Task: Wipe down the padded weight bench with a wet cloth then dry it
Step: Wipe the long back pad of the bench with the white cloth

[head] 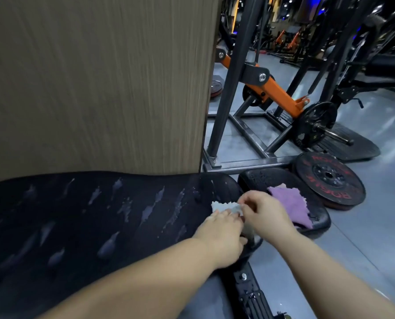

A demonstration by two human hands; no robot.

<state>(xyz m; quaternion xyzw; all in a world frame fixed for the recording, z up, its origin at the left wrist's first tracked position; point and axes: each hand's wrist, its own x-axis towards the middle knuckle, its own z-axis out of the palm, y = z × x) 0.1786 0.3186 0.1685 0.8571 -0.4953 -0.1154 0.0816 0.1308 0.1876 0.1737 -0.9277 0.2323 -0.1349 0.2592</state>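
- Standing at the left and back is a big brown wood wall [100, 84], right behind the bench
- The long black bench pad [77, 215] lies across the low left part of the view, from the left edge to the middle. Many wet streaks [109, 245] shine on top of it
- The left hand [221, 233] reaches over the right end of the bench pad. Its fingers lie mostly straight and flat on top of a white cloth [224, 206] and press it down on the pad
- The white cloth sits at the right end of the bench pad, near the edge. One part peeks out past the fingers, and one part hangs down between the two hands
- The right hand [263, 212] is just beside the left hand. Its fingers are curled in and pinch the right corner of the white cloth
- A purple cloth [290, 203] lies spread out on the small seat pad [260, 178], just past the right hand
- A weight plate [329, 178] with red letters lies on the grey floor [375, 226], just beside the small seat pad
- Behind it stands a black and orange gym machine [277, 90], with a black plate [316, 123] on a bar
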